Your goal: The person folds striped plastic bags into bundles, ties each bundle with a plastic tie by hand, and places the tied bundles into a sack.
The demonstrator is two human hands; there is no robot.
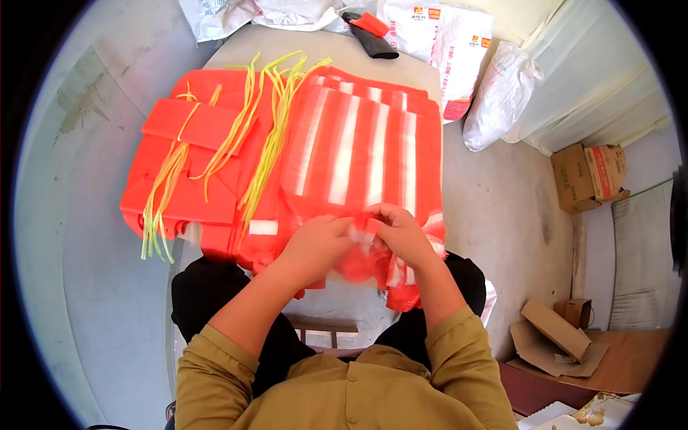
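Red-and-white striped sheets [358, 147] lie stacked on the table in front of me. At the stack's near edge, my left hand [322, 247] has its fingers closed on thin red-and-white material, blurred by motion. My right hand [398, 233] pinches the same material just beside it, thumb and forefinger together. Folded red bundles [190, 154] lie to the left of the stack, and yellow-green strips [276, 136] hang across them. Loose red material droops below my hands toward my lap.
White printed sacks [459, 54] stand beyond the table's far edge [287, 43], where a black-and-red object [373, 36] rests. A rolled white sack [502, 93] leans at the right. Cardboard boxes [588, 175] sit on the floor, with opened cardboard [555, 340] at lower right.
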